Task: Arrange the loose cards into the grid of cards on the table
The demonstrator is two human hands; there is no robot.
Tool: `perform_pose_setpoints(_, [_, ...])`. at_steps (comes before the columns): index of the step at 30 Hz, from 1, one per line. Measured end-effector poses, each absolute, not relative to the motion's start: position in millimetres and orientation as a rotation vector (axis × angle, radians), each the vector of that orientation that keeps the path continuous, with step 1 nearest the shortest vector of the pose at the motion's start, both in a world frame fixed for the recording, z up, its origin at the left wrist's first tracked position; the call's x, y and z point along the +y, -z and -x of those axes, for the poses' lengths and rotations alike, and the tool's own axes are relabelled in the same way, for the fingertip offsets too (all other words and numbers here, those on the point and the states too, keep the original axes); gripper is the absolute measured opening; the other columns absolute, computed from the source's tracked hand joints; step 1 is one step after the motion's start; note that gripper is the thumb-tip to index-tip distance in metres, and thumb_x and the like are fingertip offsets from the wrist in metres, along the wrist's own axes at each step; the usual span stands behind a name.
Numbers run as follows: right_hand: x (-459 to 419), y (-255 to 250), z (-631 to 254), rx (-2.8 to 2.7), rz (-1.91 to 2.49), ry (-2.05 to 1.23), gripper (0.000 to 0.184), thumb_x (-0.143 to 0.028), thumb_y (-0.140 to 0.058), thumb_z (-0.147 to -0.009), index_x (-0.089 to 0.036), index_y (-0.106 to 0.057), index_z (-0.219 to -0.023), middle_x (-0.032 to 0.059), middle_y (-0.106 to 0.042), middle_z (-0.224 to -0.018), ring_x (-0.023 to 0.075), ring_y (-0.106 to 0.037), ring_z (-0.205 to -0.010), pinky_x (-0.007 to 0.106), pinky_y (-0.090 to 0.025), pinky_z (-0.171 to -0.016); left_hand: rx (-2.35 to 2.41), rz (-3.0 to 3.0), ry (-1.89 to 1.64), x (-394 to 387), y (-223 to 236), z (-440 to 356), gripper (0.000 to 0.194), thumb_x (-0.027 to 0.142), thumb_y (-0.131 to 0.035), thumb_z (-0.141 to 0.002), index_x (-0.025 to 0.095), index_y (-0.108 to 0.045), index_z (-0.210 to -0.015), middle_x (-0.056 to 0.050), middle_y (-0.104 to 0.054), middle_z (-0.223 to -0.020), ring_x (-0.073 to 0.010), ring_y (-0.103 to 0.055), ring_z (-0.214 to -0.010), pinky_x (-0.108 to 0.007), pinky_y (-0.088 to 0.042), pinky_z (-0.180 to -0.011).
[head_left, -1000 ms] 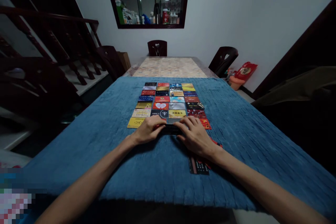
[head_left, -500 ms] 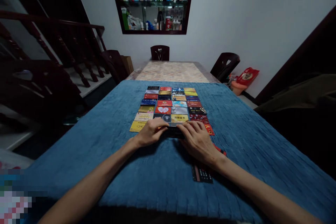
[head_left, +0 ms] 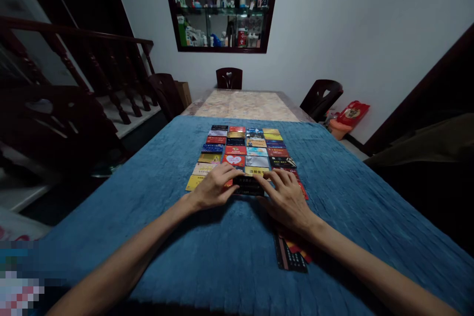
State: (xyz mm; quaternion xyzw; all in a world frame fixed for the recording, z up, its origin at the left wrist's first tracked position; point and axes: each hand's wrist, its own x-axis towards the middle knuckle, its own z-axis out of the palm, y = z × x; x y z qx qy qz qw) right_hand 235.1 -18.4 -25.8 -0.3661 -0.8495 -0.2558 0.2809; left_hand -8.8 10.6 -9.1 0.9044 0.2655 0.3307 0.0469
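Observation:
Between my two hands a black card (head_left: 249,183) lies at the near edge of a grid of cards, its face with faint lettering turned up. My left hand (head_left: 216,186) grips its left end with thumb and fingers. On the opposite end rest the fingers of my right hand (head_left: 287,198), closed on it from the right. Directly beyond is a gold card (head_left: 256,171) with dark lettering. A white-heart red card (head_left: 234,160) lies behind my left fingertips. Under my right wrist sit several loose cards, among them a black striped card (head_left: 287,256); the wrist partly hides them.
A blue cloth (head_left: 155,182) covers the near table, with a bare patterned tabletop (head_left: 248,103) beyond it. Dark wooden chairs (head_left: 321,98) stand around. A wall cabinet (head_left: 222,50) holds bottles and a plush toy. At right, a red bag (head_left: 353,112) rests by an orange bin (head_left: 338,130).
The black card, seen nearly edge-on before, now shows its face lying flatter. The loose cards under my right wrist sit lower and more fanned. The whole view has shifted slightly.

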Motion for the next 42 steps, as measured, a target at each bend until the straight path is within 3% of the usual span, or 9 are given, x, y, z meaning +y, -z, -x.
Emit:
perform_pose_setpoints(4, [-11,21,-233,-2.261,0.955,0.714,0.036,-0.028,-0.06,-0.091,-0.015,-0.062,-0.124,0.0121,-0.067,-0.108,0.028,-0.049,-0.103,0.041,-0.038,-0.086,0.908,-2.834,-0.857,10,4,10,0.045,0.024,-0.067,-0.085,0.016,-0.054,-0.128,-0.013,-0.06,-0.119,-0.0272,-0.057,-0.109,-0.045,-0.05,-0.097])
perform_pose_setpoints(10, [2,11,-230,-2.292,0.95,0.738,0.036,-0.031,-0.06,-0.091,-0.014,-0.061,-0.123,0.0126,-0.067,-0.108,0.0276,-0.05,-0.101,0.04,-0.036,-0.084,1.055,-2.949,-0.734,14,-3,11,0.057,0.028,-0.066,-0.084,0.016,-0.048,-0.136,-0.016,-0.056,-0.128,-0.0305,-0.053,-0.116,-0.049,-0.047,-0.1])
perform_pose_setpoints(23, [66,-12,-208,-2.402,0.982,0.645,0.043,-0.042,-0.061,-0.089,-0.013,-0.06,-0.121,0.015,-0.064,-0.111,0.0295,-0.049,-0.102,0.039,-0.038,-0.081,1.207,-3.089,-0.615,67,-23,34,0.053,0.024,-0.063,-0.086,0.014,-0.048,-0.136,-0.017,-0.059,-0.128,-0.0313,-0.056,-0.117,-0.047,-0.049,-0.095])
perform_pose_setpoints(28, [103,-18,-194,-2.43,0.997,0.556,0.043,-0.046,-0.061,-0.089,-0.015,-0.061,-0.119,0.0148,-0.063,-0.109,0.029,-0.048,-0.099,0.039,-0.039,-0.08,1.194,-3.033,-0.599,99,-32,49,0.051,0.024,-0.062,-0.085,0.013,-0.049,-0.134,-0.017,-0.057,-0.131,-0.0307,-0.054,-0.121,-0.045,-0.048,-0.1])
perform_pose_setpoints(42, [199,-43,-152,-2.601,1.287,0.405,0.048,-0.045,-0.059,-0.091,-0.017,-0.057,-0.129,0.0155,-0.06,-0.121,0.0305,-0.049,-0.111,0.036,-0.043,-0.08,1.4,-2.881,-0.422,201,-42,77,0.044,0.032,-0.059,-0.086,0.015,-0.055,-0.127,-0.013,-0.061,-0.116,-0.0282,-0.061,-0.104,-0.041,-0.051,-0.091])
